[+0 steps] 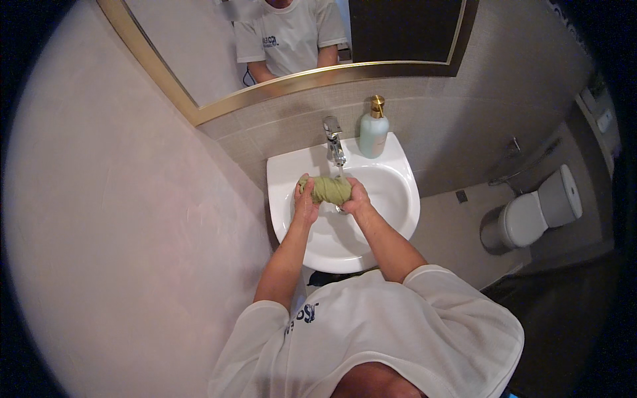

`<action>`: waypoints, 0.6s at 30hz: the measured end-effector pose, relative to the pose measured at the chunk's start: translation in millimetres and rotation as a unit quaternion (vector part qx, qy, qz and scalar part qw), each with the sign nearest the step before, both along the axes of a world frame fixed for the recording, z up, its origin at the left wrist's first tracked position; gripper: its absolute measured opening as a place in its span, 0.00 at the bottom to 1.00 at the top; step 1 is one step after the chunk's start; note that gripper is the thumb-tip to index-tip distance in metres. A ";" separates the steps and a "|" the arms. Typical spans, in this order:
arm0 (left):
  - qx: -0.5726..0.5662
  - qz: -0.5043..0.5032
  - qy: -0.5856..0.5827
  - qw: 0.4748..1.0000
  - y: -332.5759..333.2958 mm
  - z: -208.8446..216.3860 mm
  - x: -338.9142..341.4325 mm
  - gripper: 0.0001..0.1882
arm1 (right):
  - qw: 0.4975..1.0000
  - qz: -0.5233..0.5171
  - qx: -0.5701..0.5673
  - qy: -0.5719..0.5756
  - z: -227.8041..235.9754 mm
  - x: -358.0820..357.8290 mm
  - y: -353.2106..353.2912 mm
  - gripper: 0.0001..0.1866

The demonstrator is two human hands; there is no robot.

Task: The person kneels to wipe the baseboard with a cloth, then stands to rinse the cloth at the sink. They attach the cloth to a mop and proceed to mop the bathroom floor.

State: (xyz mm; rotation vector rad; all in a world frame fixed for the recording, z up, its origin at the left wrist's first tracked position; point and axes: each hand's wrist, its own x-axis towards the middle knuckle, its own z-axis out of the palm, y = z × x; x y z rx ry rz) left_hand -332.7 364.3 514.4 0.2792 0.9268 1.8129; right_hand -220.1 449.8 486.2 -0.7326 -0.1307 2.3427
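A green cloth (331, 190), bunched into a twisted roll, is held between my hands over the white sink (395, 222). Its left end is gripped by my left hand (306, 202), the thumb lying on top. My right hand (358, 197) is closed round the right end. Just behind the cloth stands a chrome faucet (334, 140); a thin stream of water seems to run from its spout toward the cloth. The drain shows partly below the cloth, near my right hand.
A pale blue soap bottle (374, 136) with a gold pump stands on the sink's back right corner. Above hangs a gold-framed mirror (265, 89). Close on the left is a pale wall (133, 199). A white toilet (527, 219) and a bin (492, 231) are at the right.
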 end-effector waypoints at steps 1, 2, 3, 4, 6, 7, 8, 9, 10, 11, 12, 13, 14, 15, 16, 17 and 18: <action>0.000 -0.019 -0.007 1.000 4.8 -5.0 1.4 0.27 | 1.000 -0.010 0.018 0.000 -6.0 3.7 8.0 0.13; -0.005 -0.042 -0.041 0.998 8.7 -8.6 5.6 0.26 | 0.999 -0.022 0.034 -0.002 -13.2 9.4 14.2 0.12; -0.014 -0.055 -0.072 0.996 6.9 -12.8 4.1 0.27 | 0.993 -0.063 0.076 -0.066 1.4 5.8 6.8 0.11; -0.022 -0.068 -0.103 0.992 5.3 -16.9 3.4 0.28 | 0.979 -0.105 0.118 -0.129 16.3 -0.2 -2.1 0.10; -0.034 -0.129 -0.180 0.975 7.1 -14.4 14.5 0.26 | 0.930 -0.145 0.222 -0.255 37.8 1.8 -11.5 0.09; -0.040 -0.162 -0.217 0.962 9.9 -11.6 22.0 0.26 | 0.896 -0.137 0.280 -0.316 41.5 6.4 -13.9 0.10; -0.069 -0.177 -0.209 0.959 12.9 -12.2 27.0 0.25 | 0.856 -0.125 0.335 -0.373 46.3 8.3 -18.3 0.11; -0.099 -0.185 -0.202 0.957 14.1 -15.8 29.2 0.25 | 0.779 -0.126 0.420 -0.449 61.4 8.2 -28.5 0.11; -0.129 -0.193 -0.195 0.953 14.8 -19.3 30.4 0.24 | 0.687 -0.126 0.497 -0.516 77.1 9.4 -39.4 0.11; -0.074 -0.232 -0.155 0.957 16.5 -19.4 36.2 0.21 | 0.580 -0.127 0.560 -0.578 86.1 13.7 -46.9 0.12; -0.018 -0.269 -0.115 0.956 17.8 -19.6 41.5 0.18 | 0.482 -0.151 0.625 -0.595 78.3 13.9 -48.7 0.08; 0.005 -0.306 -0.102 0.946 20.2 -19.3 44.6 0.16 | 0.450 -0.143 0.668 -0.575 79.0 19.9 -54.0 0.08; 0.028 -0.336 -0.088 0.937 20.1 -19.9 43.2 0.14 | 0.419 -0.133 0.711 -0.549 85.6 22.6 -63.2 0.07; 0.019 -0.370 -0.101 0.923 23.4 -24.2 37.4 0.13 | 0.384 -0.124 0.751 -0.523 93.4 26.9 -70.3 0.07; 0.009 -0.403 -0.115 0.908 27.1 -27.8 29.4 0.11 | 0.371 -0.099 0.789 -0.480 98.4 29.8 -74.2 0.06; 0.000 -0.435 -0.127 0.892 31.7 -32.6 20.9 0.10 | 0.338 -0.117 0.811 -0.464 97.7 29.7 -77.1 0.06; -0.009 -0.466 -0.140 0.873 35.6 -33.6 15.2 0.09 | 0.303 -0.135 0.830 -0.448 96.8 28.0 -80.9 0.06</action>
